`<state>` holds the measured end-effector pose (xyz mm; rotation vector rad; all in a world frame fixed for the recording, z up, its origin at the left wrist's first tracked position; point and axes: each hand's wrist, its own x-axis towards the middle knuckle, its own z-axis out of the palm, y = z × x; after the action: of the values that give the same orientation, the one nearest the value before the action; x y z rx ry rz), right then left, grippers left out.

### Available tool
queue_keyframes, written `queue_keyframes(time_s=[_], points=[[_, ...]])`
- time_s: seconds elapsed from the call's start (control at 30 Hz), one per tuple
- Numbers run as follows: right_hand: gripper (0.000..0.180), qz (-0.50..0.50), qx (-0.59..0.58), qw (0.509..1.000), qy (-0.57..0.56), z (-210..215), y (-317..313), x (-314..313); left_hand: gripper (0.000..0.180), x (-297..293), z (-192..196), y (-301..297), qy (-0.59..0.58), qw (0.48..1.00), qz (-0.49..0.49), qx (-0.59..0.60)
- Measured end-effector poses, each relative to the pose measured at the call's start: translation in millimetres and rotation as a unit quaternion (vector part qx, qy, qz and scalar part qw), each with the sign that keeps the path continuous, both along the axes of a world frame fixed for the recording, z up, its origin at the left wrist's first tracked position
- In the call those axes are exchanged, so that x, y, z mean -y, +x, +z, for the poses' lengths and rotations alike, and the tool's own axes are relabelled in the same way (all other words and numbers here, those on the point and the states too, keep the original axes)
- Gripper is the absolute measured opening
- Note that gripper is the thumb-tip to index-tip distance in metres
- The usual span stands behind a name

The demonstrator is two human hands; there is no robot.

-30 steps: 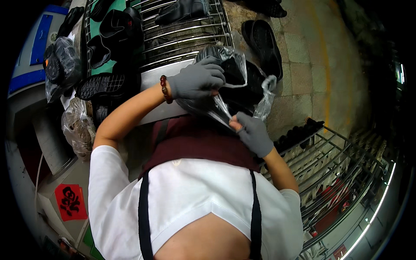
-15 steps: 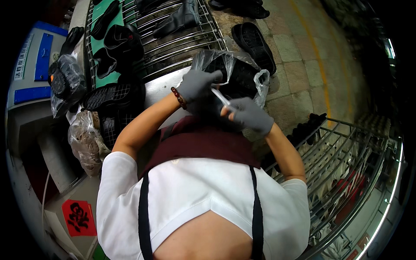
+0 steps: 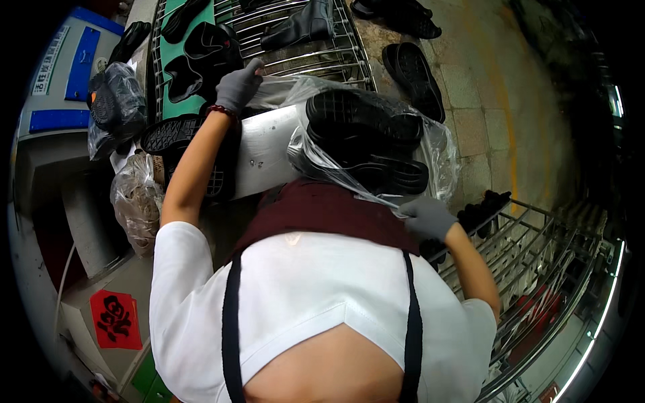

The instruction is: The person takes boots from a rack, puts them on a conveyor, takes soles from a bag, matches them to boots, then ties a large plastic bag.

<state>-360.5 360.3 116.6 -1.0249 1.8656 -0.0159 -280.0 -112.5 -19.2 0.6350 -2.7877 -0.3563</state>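
Observation:
A clear plastic bag (image 3: 440,158) lies spread open near my lap, with several black shoe soles (image 3: 363,121) in it. My left hand (image 3: 239,87), in a grey glove, pinches the bag's far left edge and draws it out over the metal plate (image 3: 267,144). At the near right, my right hand (image 3: 428,218), gloved alike, grips another edge of the bag, pulled taut beside the maroon apron (image 3: 316,218). The bag's mouth gapes between my two hands, baring the tread of the uppermost sole.
A wire rack (image 3: 295,57) beyond carries black boots (image 3: 306,27) on it. More soles (image 3: 171,138) and bagged soles (image 3: 117,107) sit at the left. A loose sole (image 3: 415,77) rests on the tiled floor at the right. Another metal rack (image 3: 537,252) stands near right.
My hands have moved apart, the left one outward and away, the right one outward and nearer. The bag, bunched between them before, is now stretched open, showing the soles.

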Motion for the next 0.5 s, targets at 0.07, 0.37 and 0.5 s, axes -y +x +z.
queue_keyframes(time_s=[0.07,0.37,0.5], points=[[0.024,0.014,-0.097,0.995,0.029,-36.9,1.4,-5.2,0.018,4.5,-13.3,1.7,-0.062,0.991,-0.014,0.116],[0.045,-0.045,-0.04,0.995,-0.074,-161.5,24.7,-29.5,0.033,43.9,-179.4,1.1,0.379,0.913,0.063,0.139],[0.046,-0.024,-0.139,0.989,0.031,-51.8,37.7,1.9,0.027,-33.8,-30.7,-48.4,0.205,0.952,0.04,-0.223]])
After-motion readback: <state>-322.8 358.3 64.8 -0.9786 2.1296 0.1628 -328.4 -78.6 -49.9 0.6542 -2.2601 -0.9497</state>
